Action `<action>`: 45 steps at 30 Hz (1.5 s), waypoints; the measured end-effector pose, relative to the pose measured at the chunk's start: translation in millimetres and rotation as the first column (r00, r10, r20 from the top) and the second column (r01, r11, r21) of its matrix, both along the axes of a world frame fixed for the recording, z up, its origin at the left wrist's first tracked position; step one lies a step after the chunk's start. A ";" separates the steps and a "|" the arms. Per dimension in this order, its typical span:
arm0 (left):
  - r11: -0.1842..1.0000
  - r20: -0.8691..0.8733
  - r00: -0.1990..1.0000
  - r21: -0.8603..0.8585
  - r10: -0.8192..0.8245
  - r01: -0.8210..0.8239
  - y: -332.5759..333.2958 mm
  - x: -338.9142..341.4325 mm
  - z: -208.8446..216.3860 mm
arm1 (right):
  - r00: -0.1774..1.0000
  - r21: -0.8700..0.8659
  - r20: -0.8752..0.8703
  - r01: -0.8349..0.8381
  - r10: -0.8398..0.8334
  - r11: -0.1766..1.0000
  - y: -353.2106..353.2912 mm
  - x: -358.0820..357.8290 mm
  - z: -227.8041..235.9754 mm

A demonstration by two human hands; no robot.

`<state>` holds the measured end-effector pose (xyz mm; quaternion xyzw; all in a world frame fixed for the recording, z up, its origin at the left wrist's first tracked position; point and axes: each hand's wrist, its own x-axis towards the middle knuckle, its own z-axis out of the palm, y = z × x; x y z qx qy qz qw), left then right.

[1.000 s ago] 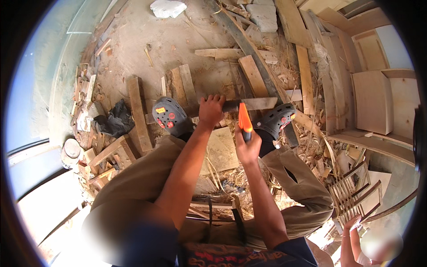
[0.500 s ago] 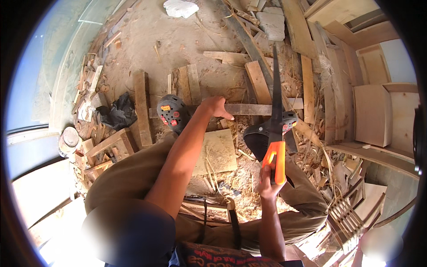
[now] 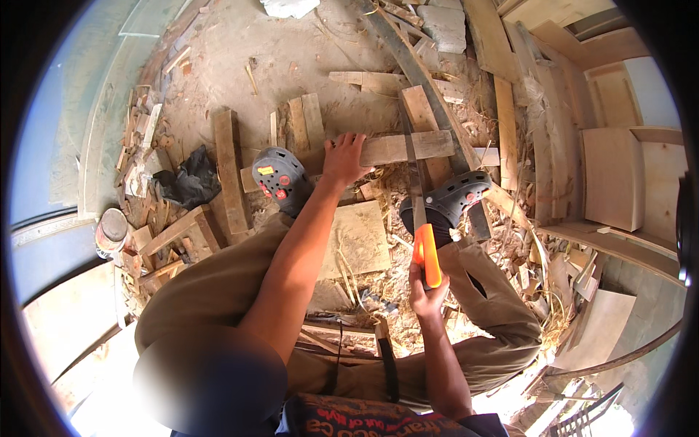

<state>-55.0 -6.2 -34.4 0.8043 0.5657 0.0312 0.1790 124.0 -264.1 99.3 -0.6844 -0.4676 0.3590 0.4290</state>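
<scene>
My right hand [image 3: 428, 291] is closed round the orange handle of a handsaw [image 3: 418, 182]. Its long dark blade points away from me and crosses a narrow wooden board [image 3: 393, 148] near the board's right end. My left hand [image 3: 345, 159] grips the board left of the blade, its fingers over the far edge and its palm hiding part of the wood. The left grey clog [image 3: 281, 179] is against the board's left part. Just to the right of the blade is the other clog [image 3: 459, 197].
A square board [image 3: 357, 240] lies between my legs. Wooden blocks [image 3: 231, 171] and offcuts litter the dirt floor. A black plastic bag [image 3: 191, 178] and a bucket [image 3: 113, 230] are at the left. Wooden cabinet panels [image 3: 615, 178] stand at the right, beyond a long plank [image 3: 408, 65].
The saw has swung left, its blade now across the board. My left hand has spread over the board, whose right end has moved left and away from me.
</scene>
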 end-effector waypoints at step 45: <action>0.994 -0.055 0.996 -0.078 -0.076 0.071 -22.0 10.3 12.5 | 0.991 -0.249 -0.097 0.061 -0.087 0.967 -23.3 -35.7 29.5</action>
